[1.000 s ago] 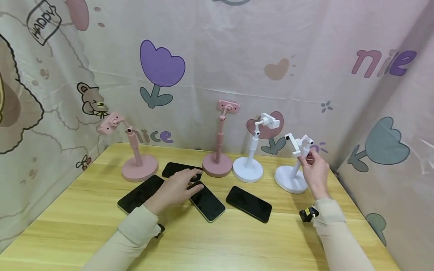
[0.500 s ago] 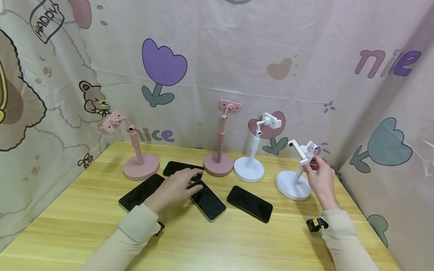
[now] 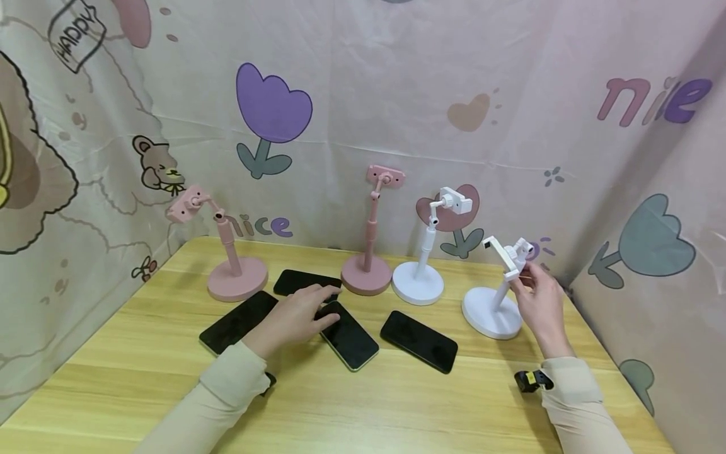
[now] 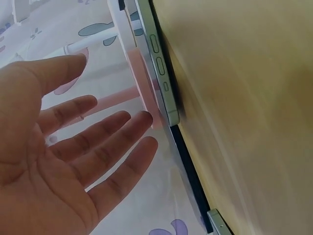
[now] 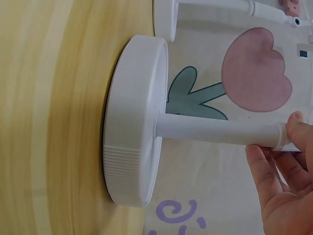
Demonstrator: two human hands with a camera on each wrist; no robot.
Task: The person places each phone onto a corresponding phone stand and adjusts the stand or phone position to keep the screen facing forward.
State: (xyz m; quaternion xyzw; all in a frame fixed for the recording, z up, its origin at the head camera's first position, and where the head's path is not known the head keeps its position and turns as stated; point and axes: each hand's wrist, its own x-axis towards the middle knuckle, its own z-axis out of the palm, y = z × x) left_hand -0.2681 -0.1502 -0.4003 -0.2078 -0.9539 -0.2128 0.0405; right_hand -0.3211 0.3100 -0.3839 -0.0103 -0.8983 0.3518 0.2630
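At the table's right side my right hand [image 3: 540,301] grips the upper pole of a white phone stand [image 3: 492,313]. Thumb and fingers wrap the pole in the right wrist view, where the stand's round base [image 5: 134,122] is on the wood, at most slightly tilted. My left hand [image 3: 296,315] hovers over the phones with its fingers spread and relaxed, holding nothing in the left wrist view. Close beneath it lies a green-edged phone [image 3: 350,337]. Another black phone [image 3: 303,282] sits behind its fingertips, and a third phone [image 3: 241,320] is partly behind the wrist.
A further phone [image 3: 420,341] lies right of centre. Along the back stand a pink phone stand [image 3: 237,279], a second pink stand [image 3: 365,275] and another white stand [image 3: 418,284]. A patterned curtain [image 3: 386,94] closes off the wooden table [image 3: 363,416] behind and at the sides.
My right hand has drawn the white stand slightly toward me and to the right, and its clamp head has turned and dropped lower. The left hand has stayed nearly still.
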